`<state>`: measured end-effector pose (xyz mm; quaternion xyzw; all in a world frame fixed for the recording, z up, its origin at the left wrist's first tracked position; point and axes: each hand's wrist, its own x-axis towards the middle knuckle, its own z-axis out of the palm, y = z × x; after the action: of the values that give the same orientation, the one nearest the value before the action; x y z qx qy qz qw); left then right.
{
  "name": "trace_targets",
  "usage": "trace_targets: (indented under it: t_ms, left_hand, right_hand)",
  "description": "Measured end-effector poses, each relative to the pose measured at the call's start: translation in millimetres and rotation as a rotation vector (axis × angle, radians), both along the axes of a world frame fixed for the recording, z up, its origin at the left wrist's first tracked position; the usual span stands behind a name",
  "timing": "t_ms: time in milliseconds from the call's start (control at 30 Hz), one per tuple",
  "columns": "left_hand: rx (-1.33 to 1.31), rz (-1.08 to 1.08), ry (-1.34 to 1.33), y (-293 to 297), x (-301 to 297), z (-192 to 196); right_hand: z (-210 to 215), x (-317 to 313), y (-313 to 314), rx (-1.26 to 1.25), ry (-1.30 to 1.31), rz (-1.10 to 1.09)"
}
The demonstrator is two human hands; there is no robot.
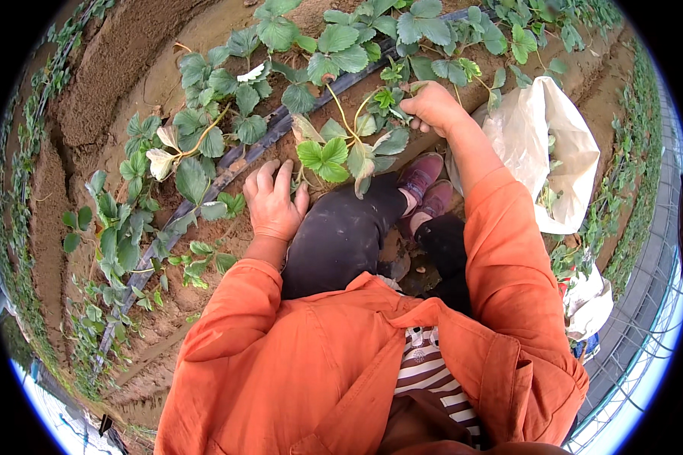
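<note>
While my left hand point(275, 201) sits at ten o'clock, palm down against the soil point(239, 227) or just above it, its fingers are slightly spread and its thumb stands off toward my knee; I see nothing gripped in it. My right hand point(432, 106) is up at one o'clock with its fingers curled in toward the foliage, though I cannot tell whether they pinch a stem or only brush it.

Between the two, at twelve o'clock, is the leafy plant point(325, 158) I am working at, with one bright green leaf at the front, yellowish stalks behind, and some pale, drooping leaves. A black hose point(258, 148) runs from eight o'clock past eleven toward one, beyond my left fingertips and partly under the greenery.

At two o'clock, just beside my right forearm, a whitish plastic bag point(508, 133) stands with its mouth gaping and some leaves point(552, 145) inside. Nearer the middle in that same direction are my purplish shoes point(421, 174), next to my dark trousers point(341, 235). Between three and four o'clock, past my orange sleeve point(508, 235), lies another white bag point(587, 303).
</note>
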<state>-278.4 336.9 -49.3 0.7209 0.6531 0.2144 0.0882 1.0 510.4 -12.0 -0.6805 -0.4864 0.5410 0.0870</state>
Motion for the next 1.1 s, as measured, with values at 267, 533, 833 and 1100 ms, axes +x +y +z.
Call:
trace_targets:
  t_ms: [267,533,833,1100]
  left_hand:
    - [0.009,0.001,-0.016,-0.1,-0.2,-0.5]
    - [0.005,0.003,-0.005,0.8,-0.3,1.4]
    - [0.009,0.002,-0.017,0.3,-0.4,1.6]
    - [0.000,0.004,-0.024,-0.1,-0.8,2.8]
  right_hand:
    - [-4.6,-14.7,1.0,-0.126,-0.064,-0.054]
    - [-3.6,0.6,35.7,0.545,-0.811,0.538]
    - [12.0,38.1,51.1,0.048,0.436,-0.110]
    - [50.1,-5.1,0.3,0.274,0.344,0.081]
